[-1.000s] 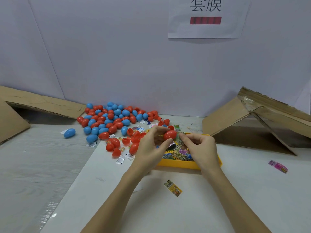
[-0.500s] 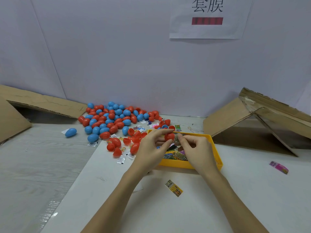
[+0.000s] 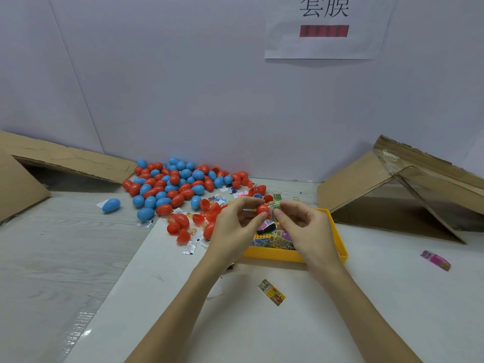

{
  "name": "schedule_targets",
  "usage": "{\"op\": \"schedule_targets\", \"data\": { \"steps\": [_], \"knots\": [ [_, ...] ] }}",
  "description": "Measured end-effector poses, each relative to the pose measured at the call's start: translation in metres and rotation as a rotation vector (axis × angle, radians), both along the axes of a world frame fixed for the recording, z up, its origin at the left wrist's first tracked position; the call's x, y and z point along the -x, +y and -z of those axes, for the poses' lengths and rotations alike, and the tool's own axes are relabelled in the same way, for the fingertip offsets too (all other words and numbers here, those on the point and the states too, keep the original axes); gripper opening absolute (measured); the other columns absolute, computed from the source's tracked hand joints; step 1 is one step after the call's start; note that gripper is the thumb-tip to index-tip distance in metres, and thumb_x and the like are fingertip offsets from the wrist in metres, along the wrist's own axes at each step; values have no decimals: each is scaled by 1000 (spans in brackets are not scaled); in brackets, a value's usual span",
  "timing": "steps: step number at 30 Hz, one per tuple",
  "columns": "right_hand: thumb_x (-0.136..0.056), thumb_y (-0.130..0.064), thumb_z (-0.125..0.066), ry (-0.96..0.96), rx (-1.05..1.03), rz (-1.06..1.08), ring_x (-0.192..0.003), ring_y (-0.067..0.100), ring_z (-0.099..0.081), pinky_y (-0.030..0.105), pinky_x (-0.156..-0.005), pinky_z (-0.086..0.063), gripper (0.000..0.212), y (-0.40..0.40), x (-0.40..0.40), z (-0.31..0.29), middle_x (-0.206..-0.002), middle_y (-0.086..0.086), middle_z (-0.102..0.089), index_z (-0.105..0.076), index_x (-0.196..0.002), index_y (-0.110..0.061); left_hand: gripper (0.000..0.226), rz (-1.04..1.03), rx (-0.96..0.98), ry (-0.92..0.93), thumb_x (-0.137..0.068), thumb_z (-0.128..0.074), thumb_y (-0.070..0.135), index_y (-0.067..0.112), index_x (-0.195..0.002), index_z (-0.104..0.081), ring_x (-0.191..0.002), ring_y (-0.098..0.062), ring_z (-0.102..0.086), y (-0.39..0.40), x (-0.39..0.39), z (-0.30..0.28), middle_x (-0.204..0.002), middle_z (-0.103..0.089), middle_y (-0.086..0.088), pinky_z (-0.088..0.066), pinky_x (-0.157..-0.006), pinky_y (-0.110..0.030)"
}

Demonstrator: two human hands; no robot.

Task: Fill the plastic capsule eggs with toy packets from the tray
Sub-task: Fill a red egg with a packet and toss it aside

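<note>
A packet is held against a red capsule half above the yellow tray.

The red capsule half (image 3: 262, 208) is pinched by the curled fingers of the left hand (image 3: 234, 230); a small green packet (image 3: 274, 208) is pinched by the right hand (image 3: 307, 230) and touches the half's open side. Under both hands the yellow tray (image 3: 337, 233) of packets rests on the counter (image 3: 392, 297). A pile of red and blue eggs (image 3: 172, 184) lies beyond the left hand.
</note>
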State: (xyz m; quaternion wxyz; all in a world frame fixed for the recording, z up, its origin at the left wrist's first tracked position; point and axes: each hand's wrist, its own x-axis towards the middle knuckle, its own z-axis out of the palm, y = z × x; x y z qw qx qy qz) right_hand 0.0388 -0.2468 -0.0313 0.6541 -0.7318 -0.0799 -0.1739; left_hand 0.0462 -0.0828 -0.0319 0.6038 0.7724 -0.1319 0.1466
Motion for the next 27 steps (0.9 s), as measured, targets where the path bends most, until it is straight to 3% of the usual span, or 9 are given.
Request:
{"op": "schedule_targets", "data": {
  "steps": [9,16,22,27],
  "knots": [
    [-93,-17,-75,-9,18,15,-98,4,-73,25,-88,-61,21,0,1,-1,-101,-11,-78,-75,-112,-26,31,-3,-2,4,-95,-72,19,13,-126,-67,-100,-7,-72,-1,1,-2,-113,-74,4,-60,-91,-31],
    [-94,-21,-74,42,38,-17,-99,9,-74,36,-89,-62,21,1,1,0,-101,-7,-79,-77,-115,-21,34,-2,40,-42,-93,-74,16,13,-127,-67,-103,-6,-71,0,3,-3,-115,-73,5,-59,-93,-30],
    [-93,-20,-74,162,-231,-118,-102,16,-76,29,-84,-62,26,1,2,-5,-104,1,-80,-75,-118,-18,39,46,115,-99,-91,-77,18,14,-128,-68,-107,-13,-72,-2,5,-2,-115,-76,4,-59,-94,-34],
    [-93,-16,-71,311,-493,-260,-107,23,-75,25,-81,-61,28,3,6,-11,-112,8,-78,-73,-121,-11,39,-16,21,-227,-92,-77,18,21,-130,-69,-106,-14,-70,-4,5,1,-119,-71,9,-59,-91,-34]
  ]
}}
